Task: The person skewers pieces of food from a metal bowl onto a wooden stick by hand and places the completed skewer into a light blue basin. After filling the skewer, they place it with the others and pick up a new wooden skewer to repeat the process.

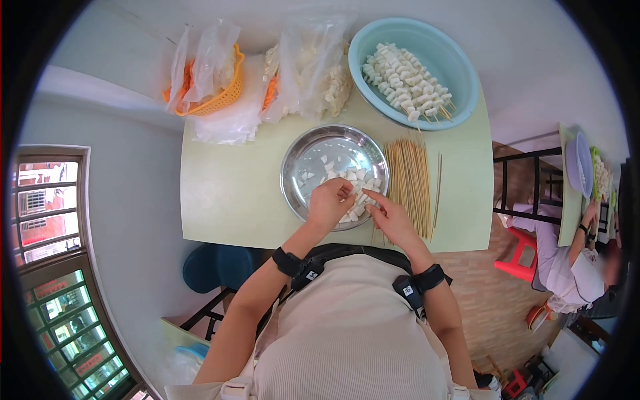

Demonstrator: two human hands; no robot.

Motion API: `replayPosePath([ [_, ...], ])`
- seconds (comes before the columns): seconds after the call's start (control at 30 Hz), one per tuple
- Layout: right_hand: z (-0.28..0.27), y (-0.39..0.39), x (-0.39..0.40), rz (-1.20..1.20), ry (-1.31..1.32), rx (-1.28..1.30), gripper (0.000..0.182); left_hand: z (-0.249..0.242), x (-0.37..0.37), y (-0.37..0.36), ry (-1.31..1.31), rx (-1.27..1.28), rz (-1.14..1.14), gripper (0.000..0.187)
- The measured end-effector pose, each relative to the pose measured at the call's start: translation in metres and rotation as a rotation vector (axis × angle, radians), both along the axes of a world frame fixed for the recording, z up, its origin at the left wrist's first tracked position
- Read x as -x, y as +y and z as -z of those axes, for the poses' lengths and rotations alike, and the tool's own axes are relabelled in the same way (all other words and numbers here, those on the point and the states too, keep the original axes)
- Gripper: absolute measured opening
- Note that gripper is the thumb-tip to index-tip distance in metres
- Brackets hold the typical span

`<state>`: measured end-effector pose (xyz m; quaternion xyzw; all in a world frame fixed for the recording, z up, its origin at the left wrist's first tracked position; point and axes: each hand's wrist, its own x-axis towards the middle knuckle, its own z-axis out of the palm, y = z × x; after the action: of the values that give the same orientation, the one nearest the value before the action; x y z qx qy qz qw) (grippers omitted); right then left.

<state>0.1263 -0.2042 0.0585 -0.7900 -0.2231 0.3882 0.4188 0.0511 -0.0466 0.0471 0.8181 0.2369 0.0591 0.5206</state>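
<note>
Over the near right side of a round steel basin [291,193], my two hands work close together. My left hand [331,203] is closed, thumb and fingers pinched on a small white food piece that they mostly cover. My right hand [392,220] is closed too, over the basin's right rim, with what looks like a thin bamboo skewer below its fingers. Loose white chunks [361,175] lie in the basin, heaped near my fingertips and scattered farther left. A bundle of bamboo skewers [408,183] lies just right of the basin.
A blue tub [358,50] with filled white skewers [407,80] stands at the back right. Plastic bags [310,73] and a yellow basket [230,90] sit at the back left. Rightward, another person [567,267] sits by a red stool [519,255] at another table.
</note>
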Motion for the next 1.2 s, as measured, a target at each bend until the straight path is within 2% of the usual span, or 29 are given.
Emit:
replayPosePath([
  [0.1,-0.001,0.000,0.000,0.017,0.047,-0.003,0.037,0.003,0.001,-0.001,-0.015,0.012,-0.003,0.019],
  [0.17,-0.003,0.001,0.000,0.061,0.205,-0.019,0.036,0.005,0.002,-0.001,-0.033,0.031,0.002,0.016],
  [0.2,-0.004,0.000,-0.001,0.060,0.206,-0.019,0.036,0.004,0.002,-0.001,-0.033,0.031,0.001,0.016],
  [0.27,-0.006,-0.001,-0.003,0.137,0.471,-0.074,0.036,0.001,0.004,0.000,-0.028,0.018,0.044,0.018],
  [0.37,-0.007,-0.005,-0.004,0.181,0.574,-0.095,0.036,0.001,0.007,0.002,-0.085,0.108,0.130,0.021],
  [0.4,-0.006,-0.006,-0.004,0.182,0.574,-0.095,0.036,0.004,0.008,0.004,-0.086,0.108,0.130,0.021],
  [0.47,-0.002,-0.007,-0.004,0.141,0.531,-0.123,0.036,0.017,0.011,0.009,-0.015,0.452,0.000,0.021],
  [0.57,-0.001,-0.006,-0.002,0.081,0.488,-0.118,0.036,0.020,0.015,0.016,0.038,0.558,0.023,0.020],
  [0.67,-0.005,-0.005,-0.004,0.052,0.490,-0.089,0.036,0.008,0.016,0.016,0.070,0.421,0.076,0.019],
  [0.9,-0.015,-0.005,-0.012,0.094,0.508,-0.142,0.039,0.016,0.019,0.018,0.000,0.544,0.010,0.024],
  [0.97,-0.030,0.000,-0.021,0.134,0.625,-0.252,0.052,0.016,0.019,0.022,0.079,0.529,0.061,0.024],
  [1.0,-0.040,0.004,-0.026,0.140,0.604,-0.258,0.052,0.016,0.018,0.024,0.062,0.526,0.075,0.024],
  [1.07,-0.061,0.013,-0.041,0.062,0.631,-0.440,0.060,0.016,0.021,0.028,0.150,0.506,0.114,0.024],
  [1.13,-0.078,0.020,-0.069,-0.021,0.590,-0.509,0.064,0.018,0.026,0.031,0.144,0.302,0.080,0.020],
  [1.2,-0.109,0.031,-0.095,0.079,0.525,-0.469,0.063,0.015,0.034,0.036,0.072,-0.151,0.067,0.020],
])
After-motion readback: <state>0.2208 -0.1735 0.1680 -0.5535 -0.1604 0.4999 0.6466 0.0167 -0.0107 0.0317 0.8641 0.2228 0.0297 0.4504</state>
